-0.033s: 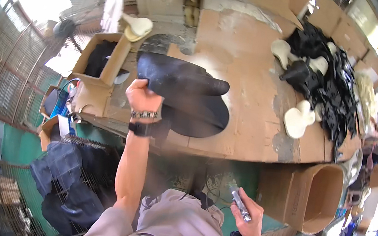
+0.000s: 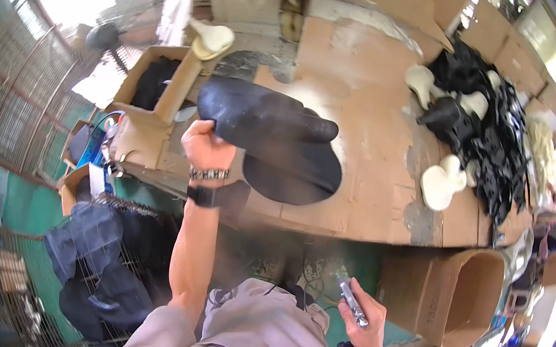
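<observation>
My left hand point(image 2: 206, 146) is closed on the wide end of a black bicycle saddle point(image 2: 257, 118). Its narrow nose points right, above the worktable. Under the raised saddle lies another smooth black, rounded piece point(image 2: 292, 175); its upper part is hidden, so I cannot tell its kind. Down at the lower right, clear of the table edge, my right hand point(image 2: 364, 318) grips a slim silvery tool point(image 2: 351, 301). The tool's tip points up and left and looks blurred; its exact kind does not show.
The table point(image 2: 372, 151) is covered with cardboard. Cream saddle shells point(image 2: 442, 184) and a heap of black covers point(image 2: 498, 153) lie at right. An open carton point(image 2: 127, 94) stands at left, another box point(image 2: 445, 294) below the right edge. Dark cloth point(image 2: 100, 241) hangs at lower left.
The saddle's wide end has turned slightly in my left hand's grip, showing more of its top. The surroundings have shifted a little in view. My right hand stays as it was.
</observation>
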`<action>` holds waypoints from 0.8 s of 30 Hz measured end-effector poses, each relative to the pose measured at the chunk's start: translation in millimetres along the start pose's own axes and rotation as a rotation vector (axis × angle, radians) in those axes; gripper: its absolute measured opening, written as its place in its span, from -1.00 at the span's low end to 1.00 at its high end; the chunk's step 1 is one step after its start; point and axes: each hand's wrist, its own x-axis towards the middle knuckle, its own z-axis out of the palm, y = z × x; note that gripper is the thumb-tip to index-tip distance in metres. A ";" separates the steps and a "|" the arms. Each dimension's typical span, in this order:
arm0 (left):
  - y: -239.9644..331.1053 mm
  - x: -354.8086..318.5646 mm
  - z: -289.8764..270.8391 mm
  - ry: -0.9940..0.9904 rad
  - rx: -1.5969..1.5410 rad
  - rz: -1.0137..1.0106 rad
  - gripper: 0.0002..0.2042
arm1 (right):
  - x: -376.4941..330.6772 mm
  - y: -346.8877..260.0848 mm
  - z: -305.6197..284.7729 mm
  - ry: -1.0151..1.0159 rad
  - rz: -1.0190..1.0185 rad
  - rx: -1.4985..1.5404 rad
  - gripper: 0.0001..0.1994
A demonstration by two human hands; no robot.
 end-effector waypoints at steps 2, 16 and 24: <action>44.1 -44.4 8.4 0.069 -0.011 0.045 -0.66 | 8.9 -4.8 10.9 -0.084 0.007 0.004 -0.50; 231.2 -230.4 -95.7 0.349 -0.056 0.765 -0.26 | 62.2 -60.0 82.5 -0.594 -0.226 -0.070 -0.58; 311.6 -236.0 -164.3 0.822 -0.016 0.996 -0.56 | 71.0 -88.5 132.7 -0.624 -0.233 -0.062 -0.49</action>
